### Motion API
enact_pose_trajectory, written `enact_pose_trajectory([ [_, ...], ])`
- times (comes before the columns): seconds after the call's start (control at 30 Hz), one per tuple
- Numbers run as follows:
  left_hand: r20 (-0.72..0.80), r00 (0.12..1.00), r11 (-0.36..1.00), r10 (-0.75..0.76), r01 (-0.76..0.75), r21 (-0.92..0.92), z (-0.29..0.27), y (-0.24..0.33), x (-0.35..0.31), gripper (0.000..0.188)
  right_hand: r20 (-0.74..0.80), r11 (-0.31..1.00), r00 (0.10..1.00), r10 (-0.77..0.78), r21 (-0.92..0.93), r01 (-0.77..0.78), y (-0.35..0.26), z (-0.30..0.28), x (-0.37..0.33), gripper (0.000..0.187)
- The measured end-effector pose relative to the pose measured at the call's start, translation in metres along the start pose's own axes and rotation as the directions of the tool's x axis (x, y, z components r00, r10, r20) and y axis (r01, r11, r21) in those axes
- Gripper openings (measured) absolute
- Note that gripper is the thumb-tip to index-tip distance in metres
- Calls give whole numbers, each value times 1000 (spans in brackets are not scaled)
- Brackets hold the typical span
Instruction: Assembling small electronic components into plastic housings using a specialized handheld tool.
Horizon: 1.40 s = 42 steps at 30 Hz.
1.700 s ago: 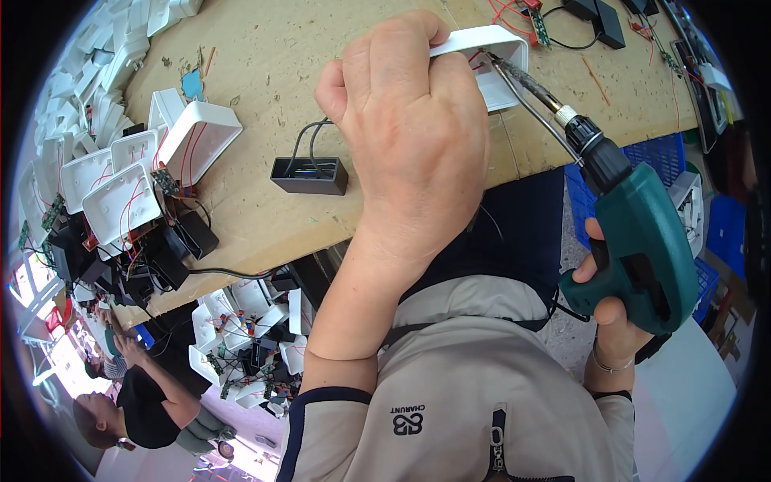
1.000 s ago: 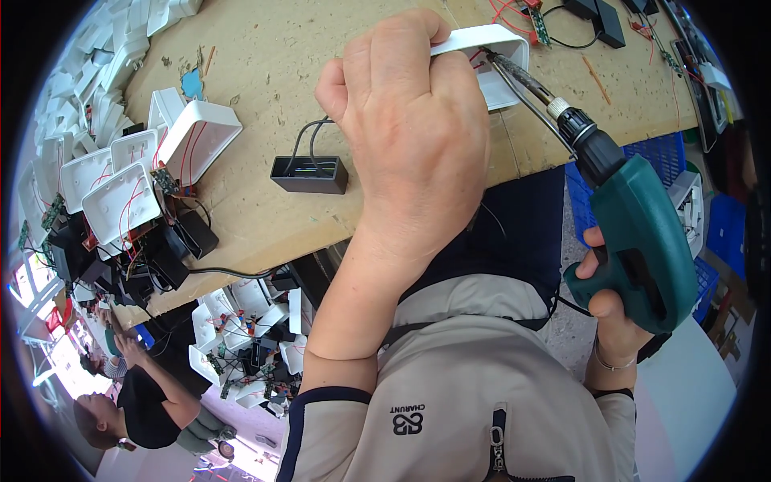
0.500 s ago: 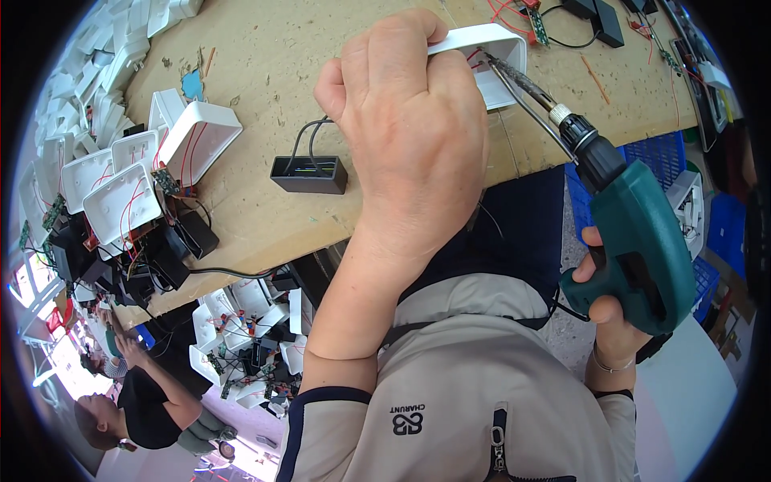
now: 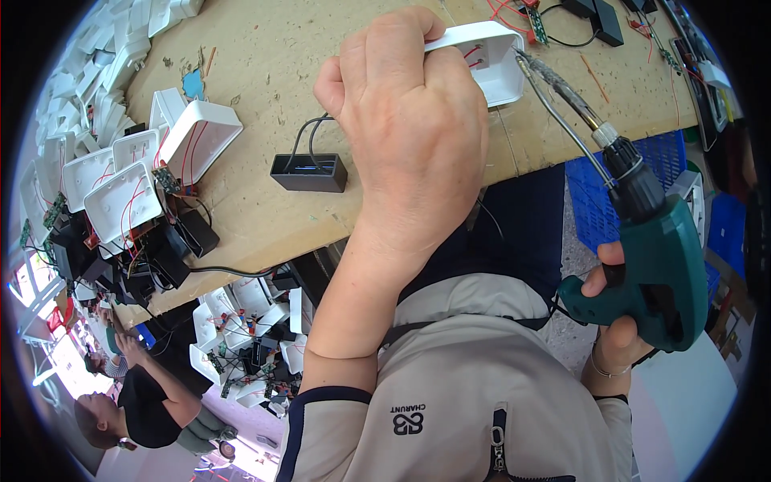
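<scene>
My left hand (image 4: 414, 120) is closed on a white plastic case (image 4: 502, 79), tilted over the table with its open side toward the right. Two red wires show inside, at its back wall. My right hand (image 4: 614, 297) grips a green soldering gun (image 4: 662, 269) by its handle. The gun's tip sits just at the case's right rim, beside a thin metal tube running along the barrel; whether it touches the rim I cannot tell. Left of my left wrist lies a small black box (image 4: 309, 173) with a black cable looping out of it.
White cases with red wires and circuit boards (image 4: 124, 201) crowd the table's left side, with more white cases piled behind. Beyond my hands lie a circuit board (image 4: 536, 26) and black boxes (image 4: 606, 22). A blue crate (image 4: 590, 209) stands below the right edge. Another person (image 4: 148, 402) works at lower left.
The soldering gun has drawn back right and slightly down, its tip leaving the red wires inside the case for the case's right rim. My left hand and the case have barely moved.
</scene>
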<state>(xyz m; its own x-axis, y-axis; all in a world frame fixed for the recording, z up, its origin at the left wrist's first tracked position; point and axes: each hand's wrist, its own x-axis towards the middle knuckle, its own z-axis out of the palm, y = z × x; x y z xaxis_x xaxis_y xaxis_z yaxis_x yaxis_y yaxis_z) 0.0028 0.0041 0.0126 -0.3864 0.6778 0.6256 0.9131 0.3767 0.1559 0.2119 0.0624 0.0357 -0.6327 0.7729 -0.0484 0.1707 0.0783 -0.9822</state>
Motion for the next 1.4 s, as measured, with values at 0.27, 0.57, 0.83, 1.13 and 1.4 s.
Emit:
enact_pose_trajectory([
  [0.27,-13,999,998,-37,37,-48,2,-8,-4,14,-61,999,997,-49,20,50,0,1,5,78],
  [0.57,298,954,978,-24,83,-189,-30,-20,-11,57,-42,965,990,-138,220,144,15,-25,1,76],
  [0.83,146,980,946,-138,174,-274,-72,-37,-7,61,-16,941,984,-179,290,176,18,-26,2,70],
  [1.13,-393,685,778,-613,436,-453,-234,-159,-4,57,21,928,987,-161,343,144,27,-31,7,71],
  [1.4,-468,591,752,-657,564,-342,-299,-294,-2,45,34,938,986,-161,317,142,27,-29,13,68],
])
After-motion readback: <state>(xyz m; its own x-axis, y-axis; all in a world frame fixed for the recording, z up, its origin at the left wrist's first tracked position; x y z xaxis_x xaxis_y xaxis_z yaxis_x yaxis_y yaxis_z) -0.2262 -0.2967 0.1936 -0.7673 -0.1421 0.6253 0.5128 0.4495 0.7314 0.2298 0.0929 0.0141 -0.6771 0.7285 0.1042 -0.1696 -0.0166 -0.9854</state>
